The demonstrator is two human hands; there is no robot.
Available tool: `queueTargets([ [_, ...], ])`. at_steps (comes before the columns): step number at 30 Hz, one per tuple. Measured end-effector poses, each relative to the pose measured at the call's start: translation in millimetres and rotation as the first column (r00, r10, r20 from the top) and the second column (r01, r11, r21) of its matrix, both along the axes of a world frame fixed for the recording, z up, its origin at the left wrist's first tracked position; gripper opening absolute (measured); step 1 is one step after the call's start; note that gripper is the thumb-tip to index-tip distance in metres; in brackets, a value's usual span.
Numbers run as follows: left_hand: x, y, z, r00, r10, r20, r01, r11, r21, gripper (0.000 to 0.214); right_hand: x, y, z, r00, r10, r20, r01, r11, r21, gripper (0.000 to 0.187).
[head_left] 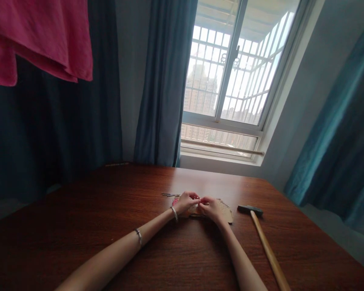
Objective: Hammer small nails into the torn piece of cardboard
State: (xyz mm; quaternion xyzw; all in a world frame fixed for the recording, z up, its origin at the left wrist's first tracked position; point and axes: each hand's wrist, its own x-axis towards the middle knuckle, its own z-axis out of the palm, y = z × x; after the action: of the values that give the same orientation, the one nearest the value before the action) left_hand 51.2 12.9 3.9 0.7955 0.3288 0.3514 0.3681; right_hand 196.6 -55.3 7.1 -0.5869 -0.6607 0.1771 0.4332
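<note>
My left hand (185, 203) and my right hand (210, 208) meet, fingertips nearly touching, above a flat tan piece (228, 215) with a notched or stepped far edge. Each hand is closed in a pinch; what sits between the fingers is too small to make out. Beside my left hand a pink patch (175, 201) shows at the tan piece's left end. Both hands hide the middle of the piece. Silver bracelets circle my left wrist and forearm.
A hammer (267, 247) with a dark head and wooden handle lies right of my hands. Thin dark rods (168, 195) lie behind my left hand. The brown wooden table (133, 258) reaches toward a barred window (227, 72) and blue curtains (165, 81). Pink cloth (48, 36) hangs upper left.
</note>
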Motion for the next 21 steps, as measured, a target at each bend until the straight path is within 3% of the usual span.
queueTargets([
  [6, 1, -1, 2.0, 1.0, -0.007, 0.03, 0.009, 0.998, -0.068, 0.03, 27, -12, 32.5, 1.0, -0.023, 0.015, 0.025, 0.995, -0.101, 0.021],
  [9, 1, -2, 3.2, 1.0, 0.003, 0.031, 0.0, 0.996, -0.089, 0.03, 59, -39, 51.6, 0.984, -0.167, 0.057, 0.171, 0.983, -0.071, 0.03],
  [11, 1, -3, 3.8, 1.0, 0.011, 0.022, -0.01, 0.996, -0.088, 0.03, 80, -68, 54.5, 0.945, -0.313, 0.096, 0.318, 0.947, -0.04, 0.037],
  [13, 0, -4, 4.0, 1.0, 0.02, 0.007, -0.02, 0.997, -0.079, 0.03, 98, -104, 46.3, 0.876, -0.46, 0.142, 0.466, 0.885, -0.008, 0.041],
  [16, 0, -4, 3.4, 1.0, 0.031, 0.001, -0.03, 0.997, -0.078, 0.031, 115, -158, 17.7, 0.576, -0.742, 0.343, 0.75, 0.647, 0.14, 0.047],
  [18, 0, -3, 2.4, 0.999, 0.033, 0.006, -0.032, 0.996, -0.087, 0.031, 121, -186, -3.5, 0.446, -0.787, 0.427, 0.822, 0.548, 0.152, 0.054],
  [19, 0, -3, 1.8, 0.999, 0.032, 0.007, -0.031, 0.995, -0.091, 0.031, 124, -196, -12.4, 0.408, -0.791, 0.455, 0.848, 0.513, 0.132, 0.058],
  [21, 1, -2, 0.6, 1.0, 0.027, 0.002, -0.027, 0.995, -0.096, 0.031, 128, -209, -24.1, 0.416, -0.771, 0.483, 0.87, 0.492, 0.037, 0.062],
])
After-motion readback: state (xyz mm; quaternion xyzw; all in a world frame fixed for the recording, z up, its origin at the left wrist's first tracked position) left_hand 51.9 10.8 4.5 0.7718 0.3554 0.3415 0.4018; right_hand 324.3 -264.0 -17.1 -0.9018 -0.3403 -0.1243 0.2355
